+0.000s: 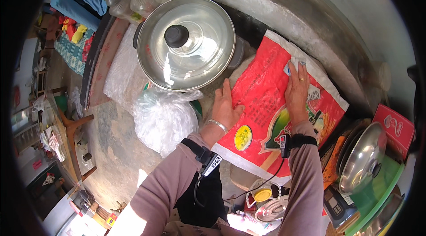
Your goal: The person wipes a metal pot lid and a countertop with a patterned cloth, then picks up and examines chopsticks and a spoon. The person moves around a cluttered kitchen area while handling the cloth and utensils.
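Observation:
Spread out before me is a red woven plastic sack point(259, 86) with white edges and printed writing and pictures. My right hand point(297, 93) lies flat on its printed side, fingers pointing at the far white edge. Along the sack's left edge rests my left hand point(227, 108), fingers extended and thumb over the red surface. Neither hand grips anything. A white plastic bag point(164, 119), knotted and full, sits just left of my left wrist. Beyond it stands a wide metal pan with a glass lid point(156, 56) and black knob. What lies beneath the sack is mostly hidden.
Clear plastic bottles point(139, 3) with green caps stand behind the pan. At right are a metal pot lid point(362, 159), a green plastic basin point(382, 182) and a red box point(394, 128). A yellow-capped jar point(263, 195) sits near my body. A concrete ledge point(253, 6) runs behind.

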`<state>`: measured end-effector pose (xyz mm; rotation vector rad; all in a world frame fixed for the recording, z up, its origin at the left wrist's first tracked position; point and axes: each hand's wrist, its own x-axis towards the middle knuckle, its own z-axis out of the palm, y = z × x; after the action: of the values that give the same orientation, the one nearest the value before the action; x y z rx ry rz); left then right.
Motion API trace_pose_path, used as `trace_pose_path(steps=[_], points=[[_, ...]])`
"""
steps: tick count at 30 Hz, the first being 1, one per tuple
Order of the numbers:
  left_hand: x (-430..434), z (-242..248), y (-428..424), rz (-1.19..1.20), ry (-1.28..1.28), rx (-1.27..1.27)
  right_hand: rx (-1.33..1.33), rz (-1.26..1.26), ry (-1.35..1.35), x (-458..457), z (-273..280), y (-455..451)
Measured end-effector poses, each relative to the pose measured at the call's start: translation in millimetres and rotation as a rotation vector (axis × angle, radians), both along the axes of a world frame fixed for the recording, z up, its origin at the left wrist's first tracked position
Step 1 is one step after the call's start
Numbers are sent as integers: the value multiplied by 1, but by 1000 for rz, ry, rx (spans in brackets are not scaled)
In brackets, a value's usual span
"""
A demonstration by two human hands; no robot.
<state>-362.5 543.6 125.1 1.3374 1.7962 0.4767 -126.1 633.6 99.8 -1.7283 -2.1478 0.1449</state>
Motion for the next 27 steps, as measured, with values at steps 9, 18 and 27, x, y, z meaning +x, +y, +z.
trace_pose_path(steps=[9,18,27], points=[[0,-11,-1,-78,6,5,-34,58,84,-23,8,-15],[-2,-16,-2,-112,8,22,-171,369,262,-75,15,-68],[-2,-14,-1,-112,20,-41,-168,327,72,-87,18,-55]])
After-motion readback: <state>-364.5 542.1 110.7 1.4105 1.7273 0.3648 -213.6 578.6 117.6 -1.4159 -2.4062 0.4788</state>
